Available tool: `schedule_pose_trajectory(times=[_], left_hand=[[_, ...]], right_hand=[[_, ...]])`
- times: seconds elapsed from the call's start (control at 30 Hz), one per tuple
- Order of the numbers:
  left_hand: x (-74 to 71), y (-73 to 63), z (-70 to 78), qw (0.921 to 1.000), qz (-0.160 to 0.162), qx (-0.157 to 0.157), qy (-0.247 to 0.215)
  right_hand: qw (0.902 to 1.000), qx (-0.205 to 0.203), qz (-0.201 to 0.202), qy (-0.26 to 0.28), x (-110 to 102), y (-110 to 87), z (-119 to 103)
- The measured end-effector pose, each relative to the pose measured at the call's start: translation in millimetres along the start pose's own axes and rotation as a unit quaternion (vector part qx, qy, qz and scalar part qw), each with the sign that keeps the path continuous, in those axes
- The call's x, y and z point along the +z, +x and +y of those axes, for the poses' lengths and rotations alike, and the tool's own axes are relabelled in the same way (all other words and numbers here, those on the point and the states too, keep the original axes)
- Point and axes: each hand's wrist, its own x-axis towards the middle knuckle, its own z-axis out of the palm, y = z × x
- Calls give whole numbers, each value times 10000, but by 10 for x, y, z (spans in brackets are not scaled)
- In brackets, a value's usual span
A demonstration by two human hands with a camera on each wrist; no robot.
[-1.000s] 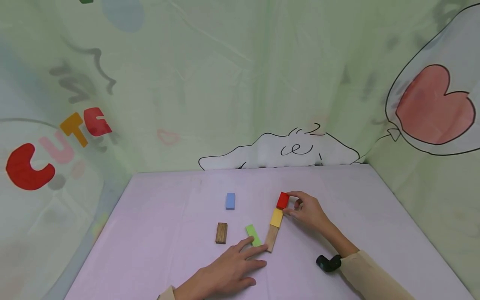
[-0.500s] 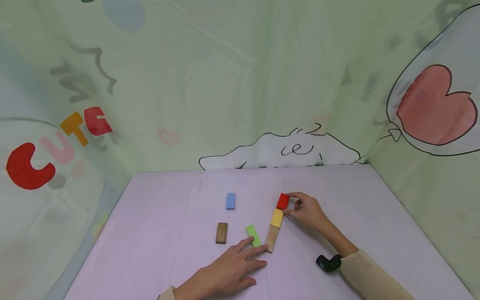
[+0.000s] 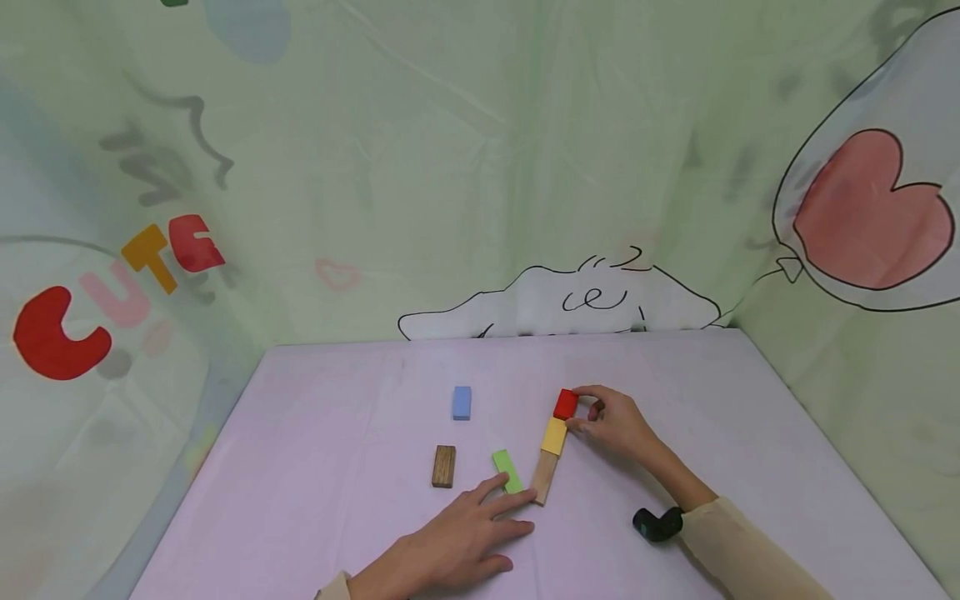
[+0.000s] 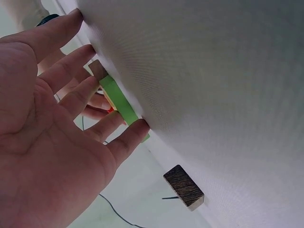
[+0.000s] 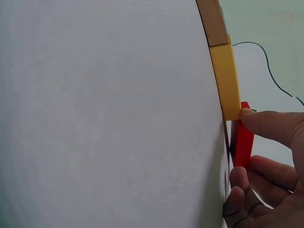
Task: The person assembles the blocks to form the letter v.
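Observation:
In the head view a red block (image 3: 566, 404) stands at the far end of a row, against a yellow block (image 3: 554, 437) and then a light wooden block (image 3: 543, 477). My right hand (image 3: 615, 423) pinches the red block between thumb and fingers; in the right wrist view the thumb (image 5: 270, 126) lies where the red and yellow blocks meet. Palm down, my left hand (image 3: 468, 537) spreads its fingers low over the table. One fingertip is at the near end of the light wooden block, another overlaps the near part of a green block (image 3: 506, 469).
A dark brown wooden block (image 3: 443, 467) lies left of the green one, and a blue block (image 3: 461, 403) farther back. The pale cloth-covered table (image 3: 315, 433) meets a printed curtain (image 3: 450, 167) behind. A black camera (image 3: 657, 526) sits by the right sleeve.
The red block has slid slightly toward me, closer onto the end of the yellow block, with the right fingers on it. The left hand and the other blocks look unchanged.

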Motion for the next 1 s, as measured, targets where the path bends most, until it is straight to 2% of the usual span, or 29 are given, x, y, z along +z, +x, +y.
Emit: schedule_pose_trajectory(times=[0.7, 1.0], left_hand=[[13, 17, 4, 9998, -108, -128, -71], [28, 12, -8, 10000, 15, -2, 55]], right_hand=[[9999, 46, -113, -49, 11, 6, 10], [9998, -10, -211, 48, 6, -13, -5]])
